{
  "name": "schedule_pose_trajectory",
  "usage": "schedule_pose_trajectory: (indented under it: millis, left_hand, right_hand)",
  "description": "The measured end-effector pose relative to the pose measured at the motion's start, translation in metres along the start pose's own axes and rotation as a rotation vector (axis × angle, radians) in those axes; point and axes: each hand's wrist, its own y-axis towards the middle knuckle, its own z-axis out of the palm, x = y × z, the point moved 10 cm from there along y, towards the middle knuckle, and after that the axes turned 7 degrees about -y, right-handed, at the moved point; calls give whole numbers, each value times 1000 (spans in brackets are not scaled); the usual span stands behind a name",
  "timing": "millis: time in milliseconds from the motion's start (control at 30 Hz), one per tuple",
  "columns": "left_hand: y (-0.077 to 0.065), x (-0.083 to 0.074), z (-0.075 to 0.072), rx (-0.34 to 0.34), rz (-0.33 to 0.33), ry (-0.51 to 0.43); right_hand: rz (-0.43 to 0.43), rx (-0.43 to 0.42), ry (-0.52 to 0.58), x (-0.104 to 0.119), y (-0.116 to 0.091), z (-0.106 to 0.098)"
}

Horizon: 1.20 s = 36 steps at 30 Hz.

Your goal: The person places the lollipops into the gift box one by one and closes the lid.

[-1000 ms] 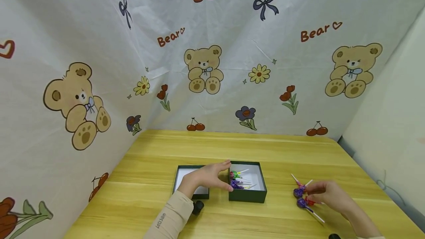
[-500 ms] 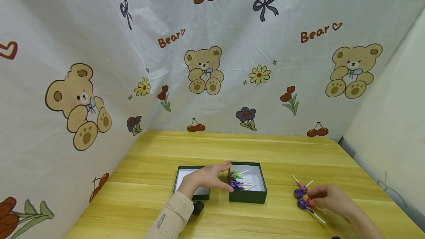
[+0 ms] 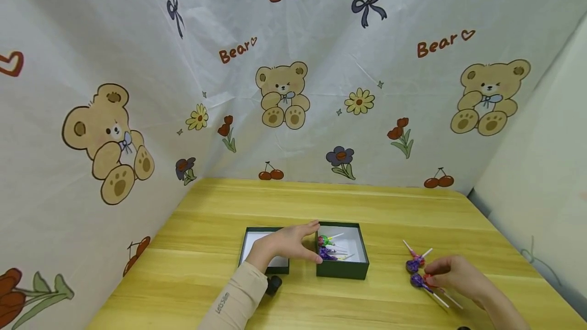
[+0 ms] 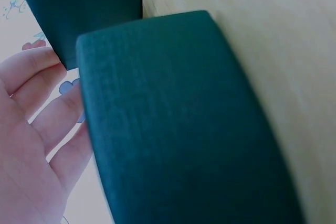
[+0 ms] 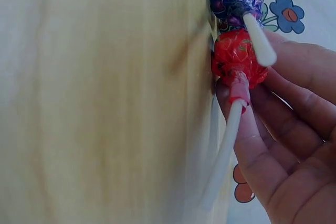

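Note:
In the head view, my left hand (image 3: 289,243) spreads thumb and fingers at the left edge of a dark green box (image 3: 341,270). Several lollipops (image 3: 325,254) lie along that box's left side. My right hand (image 3: 458,279) pinches a red lollipop (image 5: 236,59) between thumb and fingers, low over the table; its white stick points toward me. Beside it are a purple lollipop (image 3: 416,281) and a second purple lollipop (image 3: 412,267), with a pink-wrapped stick (image 3: 414,253) just behind. The left wrist view shows my straight fingers (image 4: 58,121) by the green boxes.
A second shallow green box or lid (image 3: 277,271), white inside, sits under my left forearm. A dark object (image 3: 273,285) is by the left sleeve. The wooden table (image 3: 380,299) meets a bear-print cloth (image 3: 321,167) at the back.
The red lollipop's stick has swung round from pointing right to pointing toward me. My right hand has shifted slightly right and down. The left hand stays at the box.

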Motion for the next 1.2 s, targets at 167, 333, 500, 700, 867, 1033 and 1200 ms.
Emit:
schedule_pose_trajectory:
  millis: [167,333,500,700,867,1033,1200]
  left_hand:
    - [0,-1,1,0,11,-19]
    - [-1,-2,3,3,9,-23]
    - [0,-4,1,1,10,-20]
    - [-1,-4,0,-4,0,-11]
    - [-2,-3,-1,-8,-2,-23]
    - [-2,-4,0,-7,7,-23]
    - [-1,-6,0,-6,12,-19]
  right_hand:
    - [2,-7,8,1,-1,0]
    - [15,-23,-11,2,-2,0]
    - [30,-37,-33,2,-2,-4]
    - [24,-58,-43,8,-2,-8]
    - [16,-98,-60,15,-2,-13]
    - [-11,-98,-25,20,-2,-10]
    - [9,-100,-2,20,-1,-8]
